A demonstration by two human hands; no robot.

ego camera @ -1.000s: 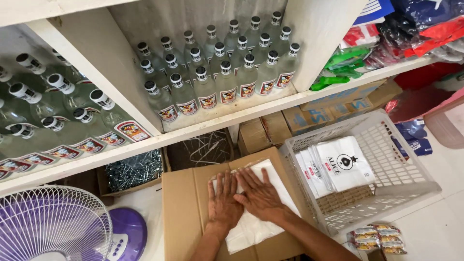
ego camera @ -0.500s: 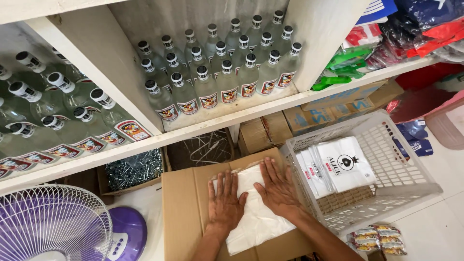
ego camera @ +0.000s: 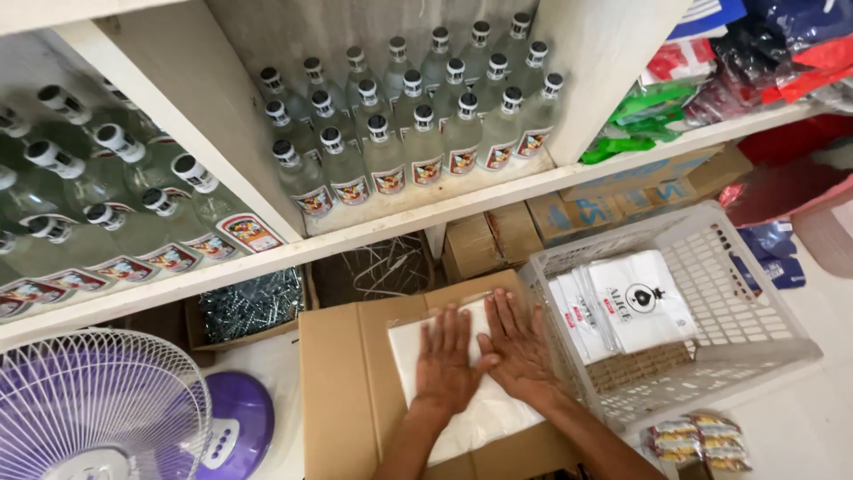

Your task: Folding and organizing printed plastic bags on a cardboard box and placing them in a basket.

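Observation:
Both of my hands lie flat, palms down, on a white plastic pack (ego camera: pixel 462 418) that rests on a brown cardboard box (ego camera: pixel 342 391). My left hand (ego camera: pixel 447 360) presses the middle of the pack with fingers spread. Beside it, my right hand (ego camera: pixel 518 345) covers the pack's right side, thumb touching the left hand. Neither hand grips anything.
A white plastic basket (ego camera: pixel 755 311) with more white packs (ego camera: pixel 622 302) stands right of the box. Clear glass bottles (ego camera: pixel 418 133) fill the white shelf above. A purple fan (ego camera: pixel 98 418) is at lower left. Small snack packets (ego camera: pixel 702 440) lie at lower right.
My hands slid apart over the white pack half a second ago, then came back together, side by side on it.

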